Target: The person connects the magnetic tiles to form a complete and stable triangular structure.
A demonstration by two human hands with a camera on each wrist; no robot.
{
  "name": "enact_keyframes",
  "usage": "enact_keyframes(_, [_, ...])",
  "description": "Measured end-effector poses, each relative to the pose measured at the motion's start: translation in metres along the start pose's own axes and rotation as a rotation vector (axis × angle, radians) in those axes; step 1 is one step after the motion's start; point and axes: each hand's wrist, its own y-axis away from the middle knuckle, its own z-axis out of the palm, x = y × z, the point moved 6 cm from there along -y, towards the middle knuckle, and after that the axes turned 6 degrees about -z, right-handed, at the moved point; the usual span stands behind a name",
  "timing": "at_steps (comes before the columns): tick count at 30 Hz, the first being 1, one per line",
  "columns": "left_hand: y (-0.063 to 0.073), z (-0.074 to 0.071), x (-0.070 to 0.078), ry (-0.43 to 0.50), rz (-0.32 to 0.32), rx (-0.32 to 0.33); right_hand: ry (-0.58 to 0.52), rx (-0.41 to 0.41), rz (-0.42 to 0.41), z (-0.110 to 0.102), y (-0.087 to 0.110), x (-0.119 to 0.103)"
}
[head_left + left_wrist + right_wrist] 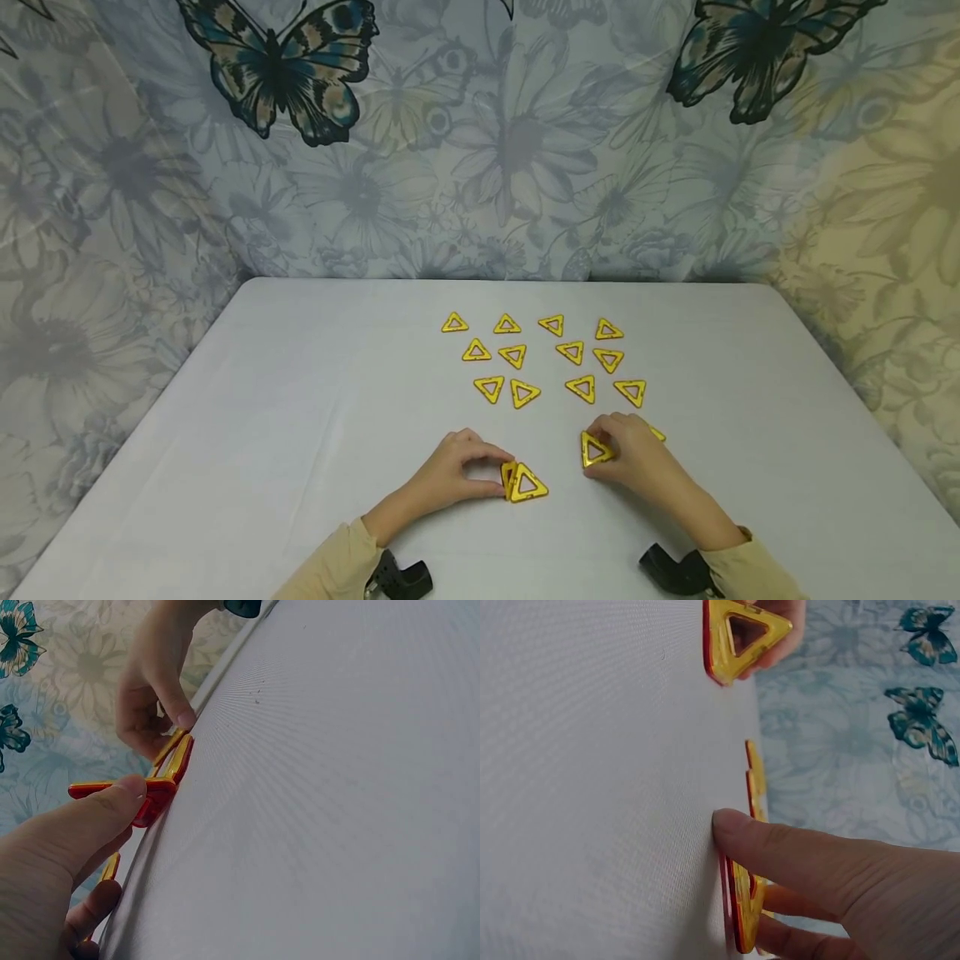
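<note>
My left hand (465, 468) pinches a yellow triangular magnetic tile (507, 478) between thumb and fingers. A second triangular tile (531, 496) stands against it, the two meeting along one side and slanting apart. In the left wrist view, red edges show on the held tile (156, 804). To the right, my right hand (637, 454) grips another yellow triangular tile (585, 451) by its side, low over the table. The right wrist view has the thumb across this tile (744, 926), its far part hidden. One more tile (657, 433) peeks out behind the right hand.
Beyond the hands, several loose yellow triangular tiles (488, 381) lie in rough rows on the white table (337, 358). Patterned cloth (525, 167) with butterflies rises behind the table's back edge. Black wrist devices (408, 579) sit below both wrists.
</note>
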Motion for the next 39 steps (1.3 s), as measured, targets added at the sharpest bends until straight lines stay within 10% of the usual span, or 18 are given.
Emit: enact_keyframes(39, [-0.002,0.001,0.000,-0.055,-0.012,-0.001,-0.272,-0.143,-0.120,0.038,0.002,-0.029])
